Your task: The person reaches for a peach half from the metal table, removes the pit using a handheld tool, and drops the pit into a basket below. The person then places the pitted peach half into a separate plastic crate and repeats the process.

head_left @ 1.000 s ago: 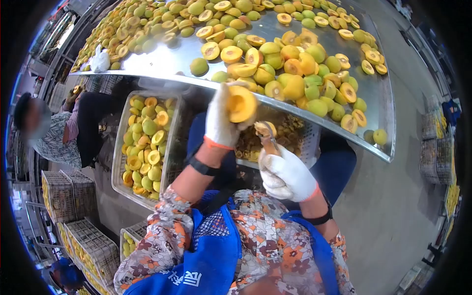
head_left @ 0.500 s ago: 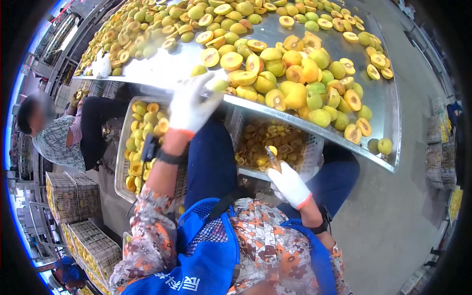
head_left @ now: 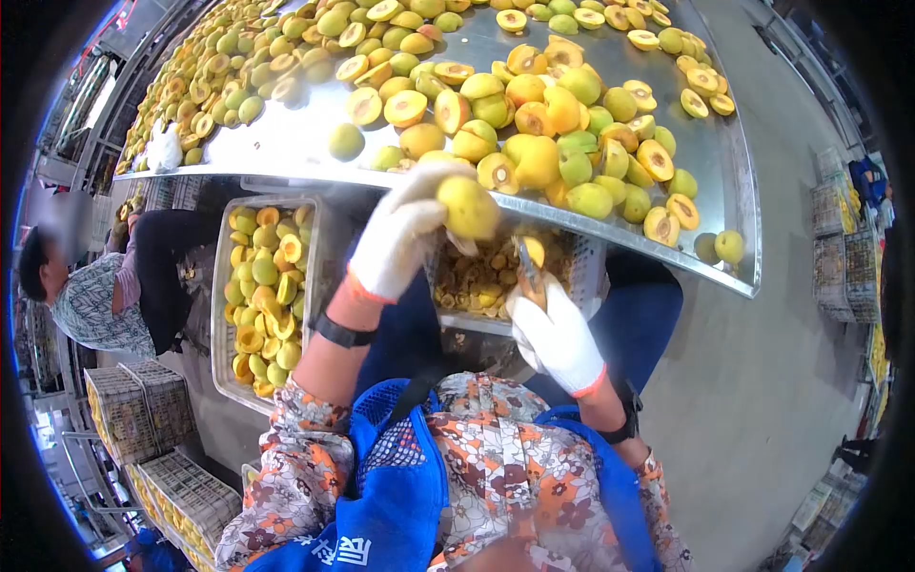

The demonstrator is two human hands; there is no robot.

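My left hand (head_left: 402, 234), in a white glove, grips a yellow peach (head_left: 469, 207) just off the front edge of the metal table (head_left: 286, 138). In my gloved right hand (head_left: 558, 336) is a small wooden-handled knife (head_left: 531, 276), its metal end pointing up. A bit of yellow fruit shows right beside the blade. Below both hands, a pale crate (head_left: 593, 272) holds brown pits and fruit scraps. Many peaches, several cut in half with the pit side showing, are heaped on the table (head_left: 658, 250) beyond my hands.
A crate of hollowed peach halves (head_left: 217, 334) stands on the floor to my left. Farther left a person (head_left: 105, 296) sits at the same table. Stacked crates (head_left: 138, 410) stand at the lower left, and more crates (head_left: 843, 276) at the far right.
My left hand has come back from the table, now with a peach in it, and moved toward the knife. My right hand has shifted slightly, still holding the knife.
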